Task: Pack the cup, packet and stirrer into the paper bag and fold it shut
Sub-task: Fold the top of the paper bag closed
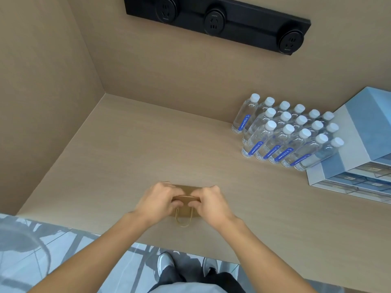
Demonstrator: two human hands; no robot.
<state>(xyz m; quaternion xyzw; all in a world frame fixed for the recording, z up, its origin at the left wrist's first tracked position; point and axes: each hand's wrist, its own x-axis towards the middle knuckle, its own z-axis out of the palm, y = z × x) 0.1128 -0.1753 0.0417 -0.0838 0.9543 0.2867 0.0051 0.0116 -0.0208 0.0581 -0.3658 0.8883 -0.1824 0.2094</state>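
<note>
A small brown paper bag [186, 211] stands on the wooden counter [131, 157] near its front edge. Its top is folded over toward me, and a twisted paper handle [183, 221] hangs down its near side. My left hand [157, 200] pinches the fold at the bag's left end. My right hand [212, 203] pinches the same fold at the right end. Both hands cover most of the bag's top. No cup, packet or stirrer shows anywhere in view; what the bag holds is hidden.
Several clear water bottles [283, 132] with white caps stand in rows at the back right. A blue-and-white drawer box [359, 149] sits beside them at the right edge. A black socket strip [215, 20] is mounted on the back wall. A side wall [42, 81] closes the left.
</note>
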